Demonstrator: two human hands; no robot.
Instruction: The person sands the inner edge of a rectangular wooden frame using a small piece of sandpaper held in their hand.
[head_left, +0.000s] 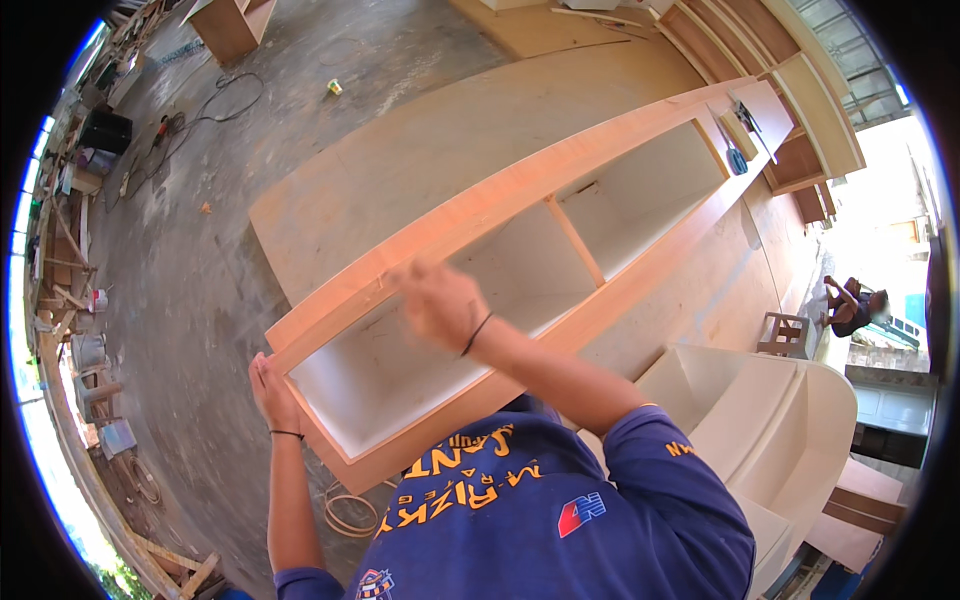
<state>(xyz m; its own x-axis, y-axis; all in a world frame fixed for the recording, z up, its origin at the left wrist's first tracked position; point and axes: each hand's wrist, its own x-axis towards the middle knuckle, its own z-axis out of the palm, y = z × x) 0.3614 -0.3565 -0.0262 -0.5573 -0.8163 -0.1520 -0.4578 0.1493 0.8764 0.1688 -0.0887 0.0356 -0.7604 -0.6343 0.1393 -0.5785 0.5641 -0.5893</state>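
A long wooden cabinet carcass (500,208) lies in front of me, its open compartments lined in white and parted by a wooden divider (575,242). My left hand (272,393) grips the cabinet's near left end, with fingers at the corner. Over the nearest compartment, my right hand (440,305) is at the far rim strip. Motion smears its fingers, so whether they hold anything is unclear. Hand tools, one with a blue part (737,160), rest on the cabinet's far right end.
Large brown boards (370,190) lie on the concrete floor under and beyond the cabinet. A cream curved shelf unit (740,420) stands at my right. More cabinets (800,110) are at far right. Someone (852,305) sits near a stool (785,333). A cable (225,105) trails at far left.
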